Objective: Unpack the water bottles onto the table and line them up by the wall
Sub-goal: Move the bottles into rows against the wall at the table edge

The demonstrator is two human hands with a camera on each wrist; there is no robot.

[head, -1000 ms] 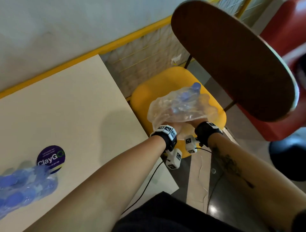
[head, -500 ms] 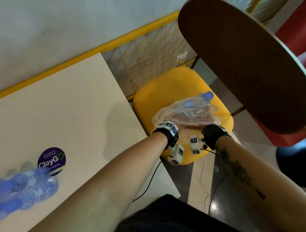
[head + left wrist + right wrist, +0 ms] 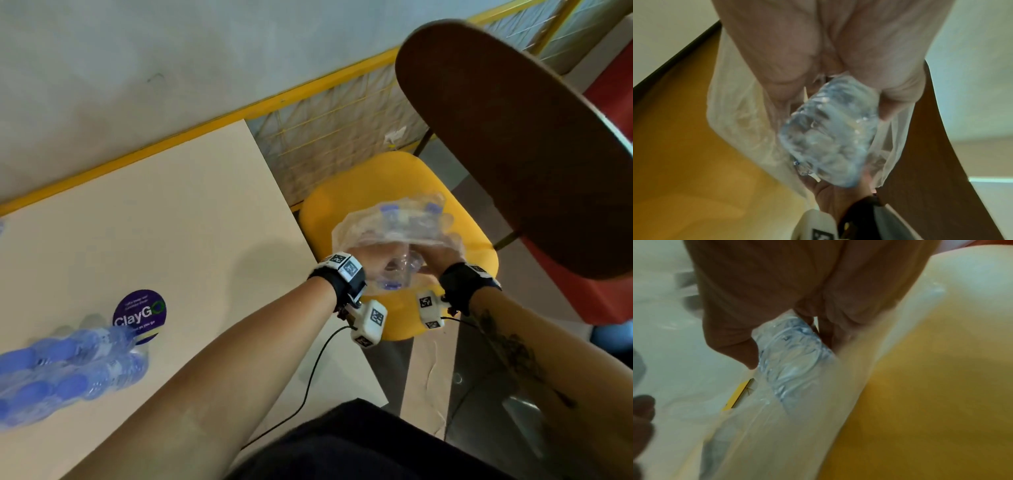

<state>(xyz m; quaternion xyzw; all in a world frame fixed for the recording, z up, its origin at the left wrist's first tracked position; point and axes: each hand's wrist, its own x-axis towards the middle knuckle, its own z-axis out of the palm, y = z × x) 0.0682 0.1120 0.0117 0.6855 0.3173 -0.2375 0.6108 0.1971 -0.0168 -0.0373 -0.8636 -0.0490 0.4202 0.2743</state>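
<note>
A torn clear plastic pack with a few blue-capped water bottles hangs above the yellow chair seat. My left hand grips its near left side and my right hand its near right side. One bottle hangs cap-down between my wrists. In the left wrist view my fingers curl round the wrap and a clear bottle. The right wrist view shows my right hand holding a bottle through the film. Several more blue-capped bottles lie blurred on the beige table at the near left.
A round purple sticker lies on the table beside those bottles. The grey wall with a yellow rail runs behind the table. A brown chair back looms on the right, with a red seat beyond it.
Both hands have raised and tipped the pack over the chair seat. One bottle now hangs cap-down between my wrists instead of pointing up to the right.
</note>
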